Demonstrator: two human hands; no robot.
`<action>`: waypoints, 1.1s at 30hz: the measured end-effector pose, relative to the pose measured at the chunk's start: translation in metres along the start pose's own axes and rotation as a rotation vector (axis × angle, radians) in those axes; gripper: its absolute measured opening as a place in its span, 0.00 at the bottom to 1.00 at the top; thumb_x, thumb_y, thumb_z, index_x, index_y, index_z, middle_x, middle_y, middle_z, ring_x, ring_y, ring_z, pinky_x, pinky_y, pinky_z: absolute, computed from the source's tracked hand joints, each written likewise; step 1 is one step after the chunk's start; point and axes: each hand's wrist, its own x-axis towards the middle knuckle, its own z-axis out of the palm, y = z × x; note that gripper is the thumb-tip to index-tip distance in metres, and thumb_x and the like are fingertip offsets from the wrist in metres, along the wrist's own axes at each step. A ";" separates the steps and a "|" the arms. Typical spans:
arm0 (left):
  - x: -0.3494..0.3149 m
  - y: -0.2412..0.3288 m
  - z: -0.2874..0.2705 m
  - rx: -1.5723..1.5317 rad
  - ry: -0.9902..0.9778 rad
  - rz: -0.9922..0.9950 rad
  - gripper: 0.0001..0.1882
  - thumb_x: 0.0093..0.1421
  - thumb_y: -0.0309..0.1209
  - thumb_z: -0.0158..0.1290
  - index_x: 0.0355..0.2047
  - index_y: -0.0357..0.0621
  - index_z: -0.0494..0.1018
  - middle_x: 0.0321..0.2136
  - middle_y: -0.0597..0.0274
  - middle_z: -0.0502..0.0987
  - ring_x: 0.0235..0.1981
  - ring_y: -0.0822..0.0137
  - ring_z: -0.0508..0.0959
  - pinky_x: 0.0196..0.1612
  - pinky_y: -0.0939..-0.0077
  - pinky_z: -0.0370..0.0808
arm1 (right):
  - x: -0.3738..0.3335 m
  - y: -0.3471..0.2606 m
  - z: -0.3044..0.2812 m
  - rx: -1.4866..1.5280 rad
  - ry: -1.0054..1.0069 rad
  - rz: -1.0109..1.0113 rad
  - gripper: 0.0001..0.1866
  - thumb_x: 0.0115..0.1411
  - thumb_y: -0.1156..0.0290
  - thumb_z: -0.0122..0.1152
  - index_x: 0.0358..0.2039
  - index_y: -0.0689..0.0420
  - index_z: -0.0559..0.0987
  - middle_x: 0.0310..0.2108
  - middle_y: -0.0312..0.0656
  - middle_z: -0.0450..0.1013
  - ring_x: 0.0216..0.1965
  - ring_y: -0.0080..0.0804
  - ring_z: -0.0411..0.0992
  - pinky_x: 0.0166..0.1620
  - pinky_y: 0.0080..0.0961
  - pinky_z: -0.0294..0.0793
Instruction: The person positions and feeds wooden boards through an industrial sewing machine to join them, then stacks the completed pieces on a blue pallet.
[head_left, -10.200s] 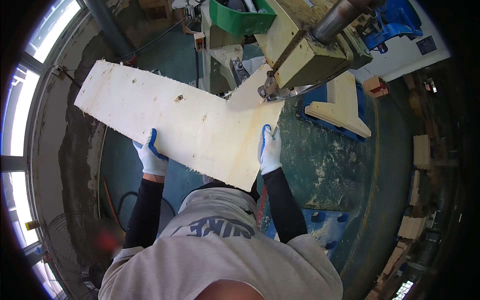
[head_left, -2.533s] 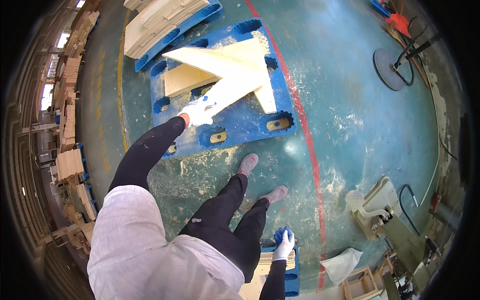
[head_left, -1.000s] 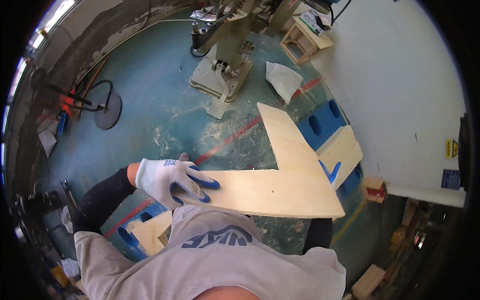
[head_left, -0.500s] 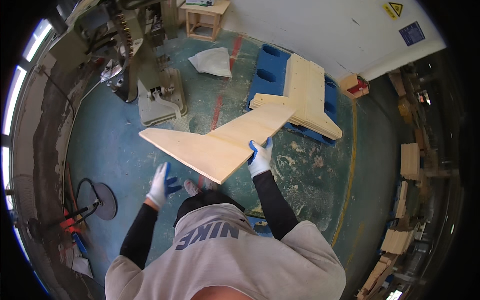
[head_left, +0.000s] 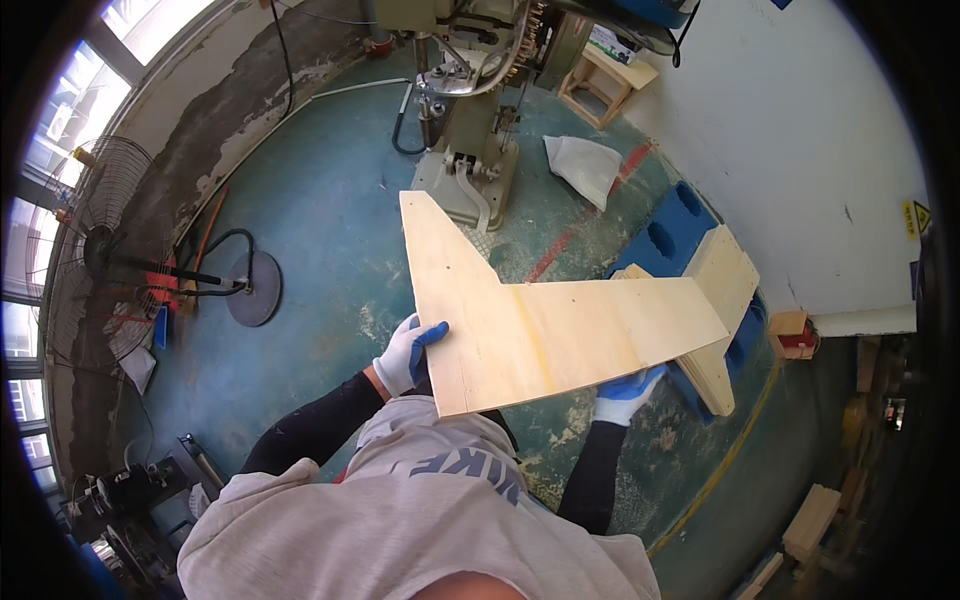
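Observation:
A large L-shaped plywood panel (head_left: pixel 530 330), pale with a yellowish streak and a few small holes, is held up in front of my body. My left hand (head_left: pixel 408 355), in a white glove with blue palm and fingers, grips its left edge, thumb on top. At the lower right edge my right hand (head_left: pixel 625 395), gloved alike, holds the panel from below; its fingers are partly hidden under the wood. Behind the panel's right end lies a stack of similar plywood panels (head_left: pixel 727 268) on a blue plastic pallet (head_left: pixel 680 210).
A floor-standing machine (head_left: pixel 470 150) with a foot pedal stands ahead. Near it are a white sack (head_left: pixel 583 168) and a small wooden stool (head_left: pixel 600 85). A stand fan (head_left: pixel 98 250) with a round base is at left. A cardboard box (head_left: pixel 790 332) sits by the wall's end.
My left hand has taken hold of the panel's left edge. The panel has turned clockwise, its narrow arm now pointing away from me. My view has swung left.

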 end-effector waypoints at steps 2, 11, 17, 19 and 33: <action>0.014 0.007 -0.013 0.042 0.009 -0.099 0.24 0.63 0.30 0.58 0.57 0.36 0.67 0.50 0.51 0.77 0.48 0.57 0.81 0.53 0.58 0.80 | 0.048 -0.002 -0.053 -0.158 -0.083 0.077 0.23 0.70 0.58 0.52 0.57 0.64 0.72 0.55 0.46 0.73 0.56 0.39 0.72 0.55 0.40 0.76; 0.103 0.091 -0.129 0.905 0.295 -0.144 0.18 0.64 0.38 0.57 0.41 0.30 0.77 0.32 0.59 0.80 0.27 0.64 0.80 0.32 0.67 0.78 | -0.012 0.088 0.057 -0.276 0.270 -0.020 0.20 0.62 0.77 0.59 0.55 0.58 0.74 0.48 0.44 0.75 0.47 0.41 0.76 0.44 0.43 0.82; 0.103 0.141 -0.103 1.183 0.186 0.360 0.21 0.70 0.39 0.49 0.48 0.27 0.74 0.36 0.58 0.81 0.35 0.71 0.76 0.42 0.72 0.74 | -0.059 0.080 0.104 -0.178 0.076 -0.147 0.19 0.64 0.75 0.57 0.55 0.62 0.73 0.50 0.48 0.75 0.49 0.44 0.77 0.49 0.44 0.83; 0.077 0.136 -0.092 1.134 0.293 0.362 0.21 0.71 0.37 0.47 0.51 0.27 0.72 0.40 0.57 0.80 0.39 0.72 0.76 0.46 0.74 0.74 | -0.066 0.077 0.096 -0.152 0.012 -0.135 0.20 0.65 0.74 0.57 0.57 0.62 0.72 0.52 0.48 0.74 0.52 0.43 0.75 0.51 0.45 0.81; -0.057 0.157 -0.080 0.988 0.165 0.654 0.23 0.72 0.31 0.45 0.64 0.31 0.60 0.43 0.54 0.78 0.42 0.71 0.75 0.49 0.75 0.72 | -0.156 0.077 0.042 -0.129 -0.128 0.058 0.28 0.73 0.53 0.47 0.65 0.58 0.66 0.62 0.44 0.68 0.61 0.41 0.68 0.62 0.42 0.69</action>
